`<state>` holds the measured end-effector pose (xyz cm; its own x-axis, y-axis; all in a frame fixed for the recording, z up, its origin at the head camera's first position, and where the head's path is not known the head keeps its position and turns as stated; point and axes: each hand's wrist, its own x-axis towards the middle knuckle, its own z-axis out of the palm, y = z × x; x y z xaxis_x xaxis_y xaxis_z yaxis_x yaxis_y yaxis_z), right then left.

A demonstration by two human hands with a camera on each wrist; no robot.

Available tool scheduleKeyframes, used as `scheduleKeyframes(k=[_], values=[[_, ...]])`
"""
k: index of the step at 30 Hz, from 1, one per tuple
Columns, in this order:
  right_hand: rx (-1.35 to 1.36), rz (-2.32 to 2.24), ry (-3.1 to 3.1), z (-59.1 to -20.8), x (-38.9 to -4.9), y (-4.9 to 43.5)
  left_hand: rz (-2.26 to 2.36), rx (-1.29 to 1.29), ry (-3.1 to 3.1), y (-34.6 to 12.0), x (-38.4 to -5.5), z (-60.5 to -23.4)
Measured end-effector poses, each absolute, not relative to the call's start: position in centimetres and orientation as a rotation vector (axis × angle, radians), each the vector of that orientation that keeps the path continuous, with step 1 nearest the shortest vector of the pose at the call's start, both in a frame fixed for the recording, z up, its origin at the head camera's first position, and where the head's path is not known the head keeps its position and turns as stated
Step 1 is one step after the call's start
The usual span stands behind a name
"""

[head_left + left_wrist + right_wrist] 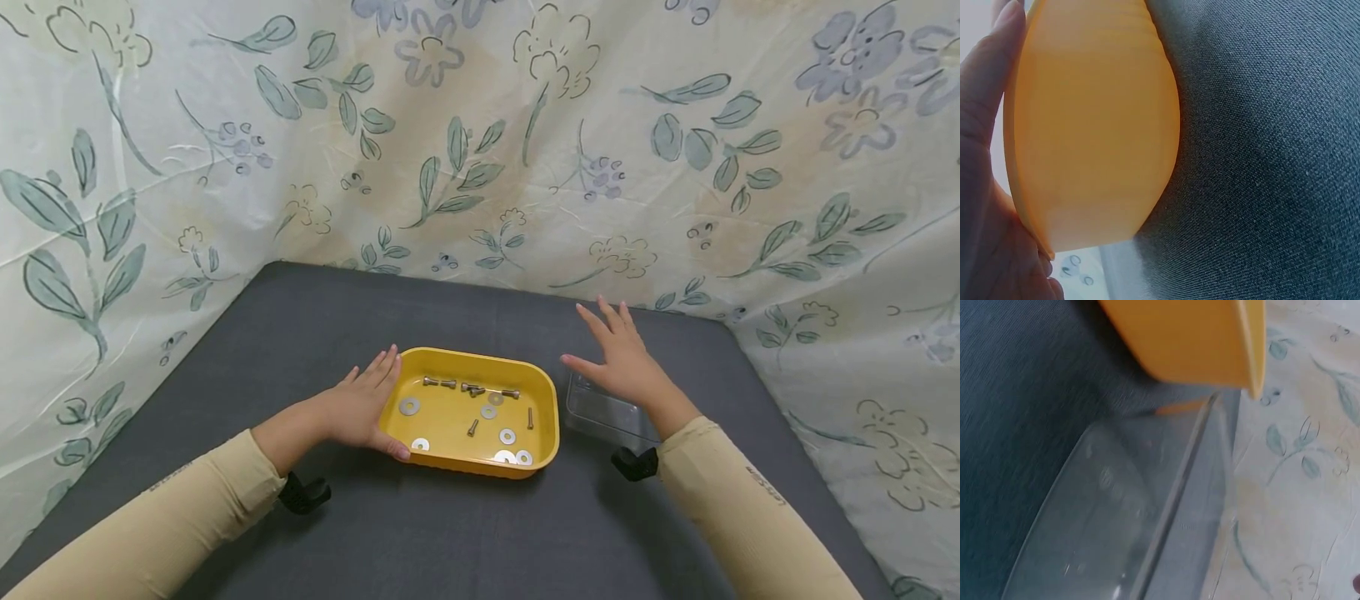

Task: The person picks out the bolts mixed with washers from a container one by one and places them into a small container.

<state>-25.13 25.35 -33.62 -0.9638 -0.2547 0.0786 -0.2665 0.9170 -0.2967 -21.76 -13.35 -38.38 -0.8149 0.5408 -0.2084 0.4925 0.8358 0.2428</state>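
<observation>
Left hand [358, 410] lay spread against tray [446, 425] of screws [472, 428], washers [504, 456]; right hand [626, 362] hung spread over box [606, 417].

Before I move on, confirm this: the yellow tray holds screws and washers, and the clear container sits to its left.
Not quite: the yellow tray holds screws and washers, but the clear container sits to its right, as the head view shows.

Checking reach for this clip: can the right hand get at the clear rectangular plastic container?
Probably yes: the right hand is empty and near the container; nothing visible blocks the way. The rounded yellow plastic tray only stands alongside.
</observation>
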Motion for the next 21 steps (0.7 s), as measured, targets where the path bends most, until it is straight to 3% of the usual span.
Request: scheduleKeyframes(k=[21], values=[[0.686,0.846,-3.019,-32.6,-25.6,19.9,0.251,0.772,2.74,-13.3,-21.8,-38.4]])
